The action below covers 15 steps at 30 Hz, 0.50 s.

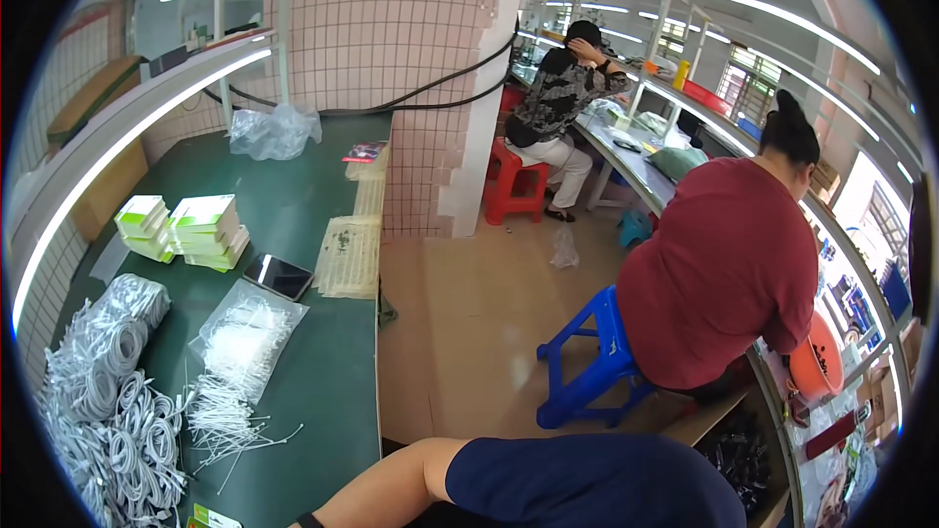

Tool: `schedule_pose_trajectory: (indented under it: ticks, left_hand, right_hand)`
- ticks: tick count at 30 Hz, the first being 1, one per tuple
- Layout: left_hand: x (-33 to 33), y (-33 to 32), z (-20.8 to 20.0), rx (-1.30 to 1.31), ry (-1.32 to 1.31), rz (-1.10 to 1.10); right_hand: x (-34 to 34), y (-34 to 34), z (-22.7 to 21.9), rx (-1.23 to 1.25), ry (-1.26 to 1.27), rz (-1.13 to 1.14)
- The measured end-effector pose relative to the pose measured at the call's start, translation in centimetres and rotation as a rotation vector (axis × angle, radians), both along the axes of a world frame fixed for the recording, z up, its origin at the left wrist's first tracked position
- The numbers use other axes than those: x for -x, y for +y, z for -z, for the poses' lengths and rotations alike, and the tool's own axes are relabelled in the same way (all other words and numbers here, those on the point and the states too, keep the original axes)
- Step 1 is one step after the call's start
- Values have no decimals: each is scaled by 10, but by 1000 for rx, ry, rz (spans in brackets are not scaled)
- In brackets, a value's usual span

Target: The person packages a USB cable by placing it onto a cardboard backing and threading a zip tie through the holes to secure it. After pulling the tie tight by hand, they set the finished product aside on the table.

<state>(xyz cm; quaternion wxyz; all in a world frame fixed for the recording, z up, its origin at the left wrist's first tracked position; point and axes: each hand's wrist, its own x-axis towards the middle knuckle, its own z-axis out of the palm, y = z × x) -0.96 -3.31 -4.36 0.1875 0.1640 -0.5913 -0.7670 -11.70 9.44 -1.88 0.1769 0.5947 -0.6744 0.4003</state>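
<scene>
Neither of my hands shows. An arm in a navy sleeve (587,474), apparently my right, bends along the lower edge, and its bare forearm (381,489) with a dark wristband leaves the picture at the bottom. Nearest to it on the green table (333,372) lies a green-and-white card or packet (210,516), partly cut off. White cable ties (223,420) spill from a clear plastic bag (264,328). To their left is a large heap of coiled grey-white cables (122,420). A dark phone (278,277) lies beyond the bag, close to stacked white-and-green boxes (205,230).
Yellowish sheets (349,256) lie along the table's right edge; crumpled clear plastic (276,132) is at its far end. On the right, a person in dark red (719,274) sits on a blue stool (597,362) beside an orange bucket (818,357). Another person (562,103) sits farther off.
</scene>
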Motion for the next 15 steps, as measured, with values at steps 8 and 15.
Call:
schedule_pose_trajectory:
  ticks: [8,15]
  left_hand:
    - [5,-1,-1,-11,-18,4]
    - [8,-10,13,41,-88,-7]
  right_hand:
    - [3,-3,17,212,-47,-6]
    - [10,-2,1,72,-201,-150]
